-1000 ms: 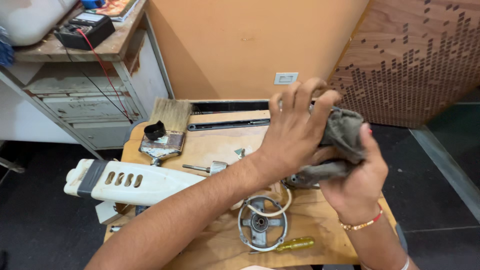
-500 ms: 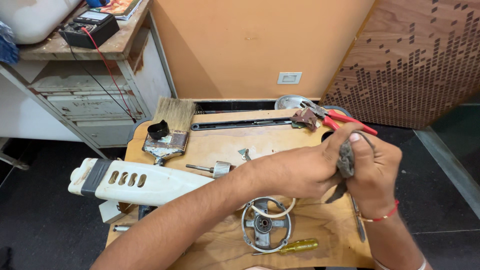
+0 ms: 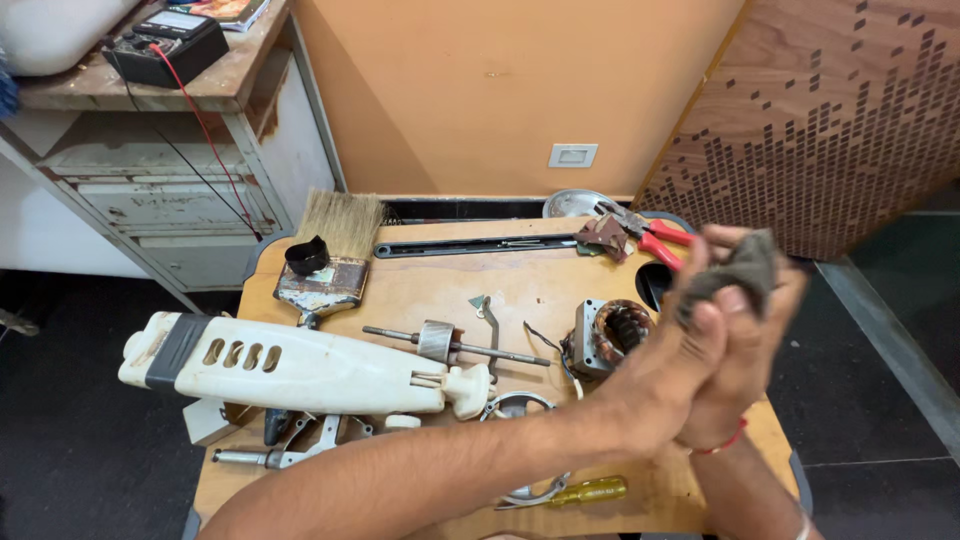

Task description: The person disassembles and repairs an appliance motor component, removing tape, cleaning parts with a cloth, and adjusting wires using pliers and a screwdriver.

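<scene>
Head view shows two hands pressed together around one grey rag: the left hand and right hand clasp it above the desk. Below lie one white housing, one brush, one stator and one yellow screwdriver.

A black meter with a pale grey rectangular screen on its top face sits on the wooden shelf at the far left; a red lead and a black lead run down from it. Just to its right, at the picture's top edge, lies the corner of a colourful printed booklet or package, too cut off to tell which. Nothing else here bears a label or a sign.
</scene>
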